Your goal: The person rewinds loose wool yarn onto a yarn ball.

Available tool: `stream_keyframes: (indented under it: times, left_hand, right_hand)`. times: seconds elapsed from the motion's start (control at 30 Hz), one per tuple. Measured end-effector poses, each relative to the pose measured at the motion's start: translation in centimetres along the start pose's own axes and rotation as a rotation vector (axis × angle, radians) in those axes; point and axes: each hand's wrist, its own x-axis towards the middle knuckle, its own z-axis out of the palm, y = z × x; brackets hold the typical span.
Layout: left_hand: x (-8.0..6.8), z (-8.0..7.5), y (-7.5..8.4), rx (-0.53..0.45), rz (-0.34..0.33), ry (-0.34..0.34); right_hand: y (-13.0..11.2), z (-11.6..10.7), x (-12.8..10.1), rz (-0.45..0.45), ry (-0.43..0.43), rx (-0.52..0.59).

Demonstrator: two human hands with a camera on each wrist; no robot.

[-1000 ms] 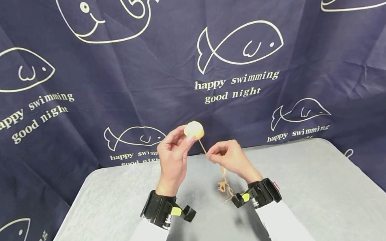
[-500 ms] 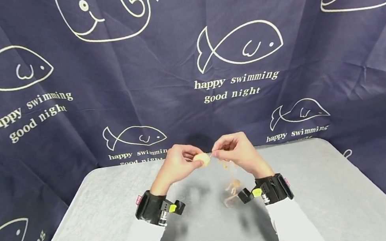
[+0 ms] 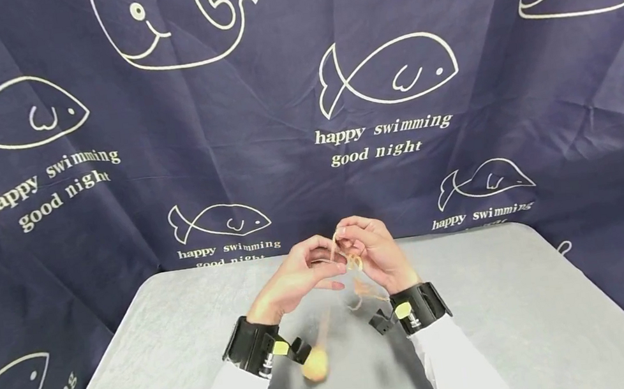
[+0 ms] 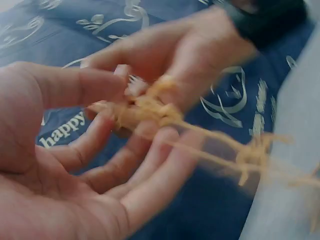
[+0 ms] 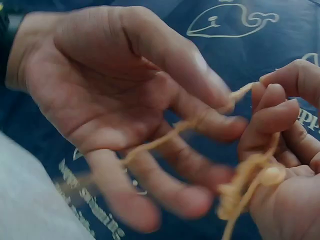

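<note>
Orange-yellow yarn (image 5: 150, 145) runs across the spread fingers of my left hand (image 3: 293, 281), pinched under its thumb in the right wrist view. My right hand (image 3: 373, 253) pinches the yarn close by, at its fingertips. Loose loops of yarn (image 5: 240, 187) lie against the right palm, and a knotted tail (image 4: 252, 156) dangles below. Low in the head view hangs a blurred yellow ball (image 3: 315, 365) on a strand leading up toward the left hand. Both hands are close together over the far part of the table.
A light grey table (image 3: 510, 307) lies under the hands. Behind it hangs a dark blue cloth (image 3: 275, 128) with white fish drawings and lettering. Black straps with small cameras (image 3: 414, 308) circle both wrists, over white sleeves (image 3: 458, 357).
The left hand has let go of the ball, which has dropped and swung left on its strand. The left fingers have spread and taken the yarn beside the right hand.
</note>
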Motion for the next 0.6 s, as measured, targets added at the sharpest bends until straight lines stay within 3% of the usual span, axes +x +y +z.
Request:
stream_keyframes:
  times: [0.07, 0.2, 0.37, 0.5, 0.6]
  left_hand:
    - [-0.4, -0.1, -0.4, 0.062, -0.043, 0.016]
    - [-1.3, -1.1, -1.0, 0.199, -0.074, -0.021]
    - [-2.7, -3.3, -1.1, 0.481, 0.003, -0.007]
    - [-3.5, -4.9, -0.4, 0.672, 0.024, 0.042]
    - [-4.2, -5.6, 0.0, 0.737, -0.013, 0.052]
  right_hand:
    - [0.4, 0.2, 0.1, -0.003, 0.004, -0.084]
    - [0.4, -0.1, 0.0, -0.011, -0.005, -0.203]
    - [-0.7, -1.0, -0.4, -0.011, 0.018, -0.364]
    - [-1.4, -2.8, -1.0, 0.044, 0.014, -0.701]
    - [-1.1, -4.0, -1.3, 0.088, -0.07, -0.944]
